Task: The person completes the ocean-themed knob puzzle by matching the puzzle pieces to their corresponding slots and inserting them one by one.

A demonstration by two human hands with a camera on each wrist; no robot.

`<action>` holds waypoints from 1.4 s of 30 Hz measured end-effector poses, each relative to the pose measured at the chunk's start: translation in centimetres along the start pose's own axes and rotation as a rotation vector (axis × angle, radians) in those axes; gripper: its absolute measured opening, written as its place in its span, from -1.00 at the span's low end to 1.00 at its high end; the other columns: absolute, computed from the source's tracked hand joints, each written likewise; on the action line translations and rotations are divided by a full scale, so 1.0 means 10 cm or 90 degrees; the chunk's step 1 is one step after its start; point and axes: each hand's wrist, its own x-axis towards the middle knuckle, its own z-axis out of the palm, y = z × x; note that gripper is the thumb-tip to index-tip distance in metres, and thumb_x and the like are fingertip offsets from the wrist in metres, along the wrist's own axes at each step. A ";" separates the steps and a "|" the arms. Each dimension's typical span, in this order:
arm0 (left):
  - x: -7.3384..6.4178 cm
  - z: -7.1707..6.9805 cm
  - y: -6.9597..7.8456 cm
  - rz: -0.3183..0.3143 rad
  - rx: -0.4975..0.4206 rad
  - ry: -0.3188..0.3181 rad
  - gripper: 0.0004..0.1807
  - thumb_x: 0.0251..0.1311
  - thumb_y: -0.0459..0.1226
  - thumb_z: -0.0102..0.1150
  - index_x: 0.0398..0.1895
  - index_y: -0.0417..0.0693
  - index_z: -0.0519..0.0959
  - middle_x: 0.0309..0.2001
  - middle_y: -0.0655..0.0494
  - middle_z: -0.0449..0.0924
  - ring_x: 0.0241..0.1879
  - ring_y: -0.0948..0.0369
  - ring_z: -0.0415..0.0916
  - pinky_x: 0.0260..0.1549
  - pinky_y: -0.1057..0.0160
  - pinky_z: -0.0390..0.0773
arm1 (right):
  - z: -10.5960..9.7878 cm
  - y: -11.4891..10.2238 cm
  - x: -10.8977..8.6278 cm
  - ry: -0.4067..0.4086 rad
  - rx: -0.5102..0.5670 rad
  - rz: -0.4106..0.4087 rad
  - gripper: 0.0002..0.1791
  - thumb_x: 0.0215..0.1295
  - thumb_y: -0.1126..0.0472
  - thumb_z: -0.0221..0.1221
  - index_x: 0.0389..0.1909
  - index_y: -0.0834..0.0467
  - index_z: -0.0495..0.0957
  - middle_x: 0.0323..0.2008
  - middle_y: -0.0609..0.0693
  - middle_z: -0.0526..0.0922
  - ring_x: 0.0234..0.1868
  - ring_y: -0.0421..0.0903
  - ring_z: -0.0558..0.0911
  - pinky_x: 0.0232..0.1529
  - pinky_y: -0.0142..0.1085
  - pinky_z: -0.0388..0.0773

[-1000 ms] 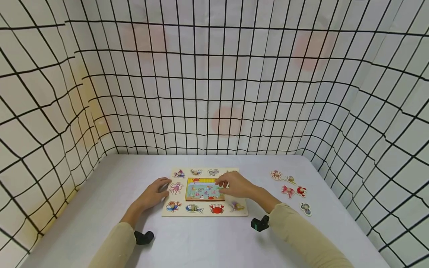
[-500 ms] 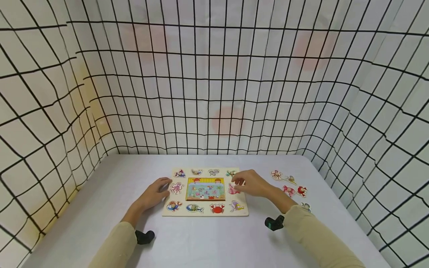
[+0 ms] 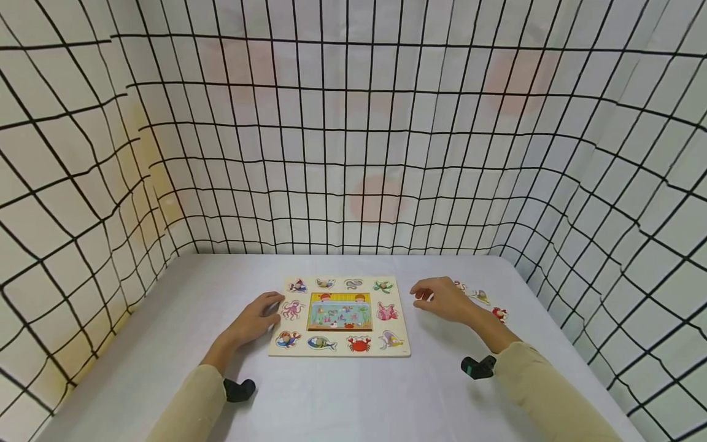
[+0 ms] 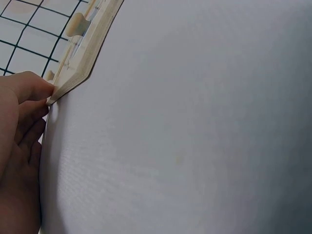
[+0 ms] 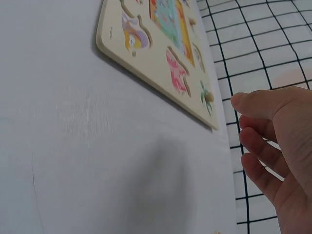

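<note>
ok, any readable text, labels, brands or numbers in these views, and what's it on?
None that I can read.
Tiny dark mark near a corner of the puzzle board, right wrist view: too small and blurred to read, may be lettering.

Left hand [image 3: 254, 318], fingers lightly bent | right hand [image 3: 446, 299], raised, fingers loosely bent | arms [image 3: 190, 398], sleeved, extended forward

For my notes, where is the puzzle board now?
In the head view, the board lies on the table, between the left hand at its edge and the right hand.
</note>
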 end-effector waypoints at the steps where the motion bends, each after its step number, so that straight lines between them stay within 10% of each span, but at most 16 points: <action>1: 0.00 0.00 0.00 0.001 0.001 -0.001 -0.42 0.43 -0.31 0.12 0.48 -0.25 0.36 0.51 -0.24 0.22 0.54 -0.26 -0.01 0.48 -0.29 -0.01 | -0.02 0.02 -0.02 0.004 -0.002 0.002 -0.73 0.29 0.30 0.40 -0.02 0.28 0.71 -0.29 -0.15 0.69 -0.25 -0.16 0.62 -0.21 -0.28 0.68; 15: 0.02 0.01 0.01 -0.001 0.001 -0.004 -0.42 0.43 -0.30 0.13 0.49 -0.23 0.37 0.52 -0.22 0.22 0.55 -0.25 -0.01 0.48 -0.28 -0.01 | -0.21 0.55 -0.40 0.024 -0.031 0.056 -0.79 0.30 0.36 0.36 -0.06 0.28 0.70 -0.23 -0.06 0.71 -0.20 -0.08 0.64 -0.17 -0.16 0.67; 24: 0.02 0.00 0.00 -0.003 0.005 -0.007 -0.42 0.44 -0.29 0.12 0.49 -0.23 0.36 0.52 -0.24 0.21 0.54 -0.26 -0.01 0.48 -0.29 -0.01 | -0.26 0.88 -0.58 0.006 0.016 0.139 -0.82 0.37 0.41 0.26 -0.05 0.28 0.67 -0.27 0.00 0.67 -0.35 -0.11 0.60 -0.53 -0.33 0.58; 33: 0.01 0.00 0.00 -0.009 0.003 -0.009 -0.42 0.44 -0.30 0.13 0.49 -0.23 0.36 0.52 -0.23 0.21 0.55 -0.26 -0.02 0.48 -0.28 -0.01 | -0.32 0.99 -0.70 0.002 -0.032 0.157 -0.83 0.37 0.40 0.24 -0.07 0.24 0.70 -0.25 -0.03 0.67 -0.20 -0.04 0.58 -0.19 -0.13 0.60; 42: 0.02 -0.01 -0.01 -0.017 -0.003 -0.010 -0.41 0.44 -0.28 0.14 0.50 -0.19 0.36 0.53 -0.21 0.20 0.55 -0.25 -0.03 0.48 -0.30 -0.02 | -0.29 1.14 -0.83 -0.026 -0.044 0.153 -0.84 0.37 0.36 0.28 -0.11 0.15 0.75 -0.28 -0.11 0.64 -0.31 -0.12 0.51 -0.34 -0.31 0.58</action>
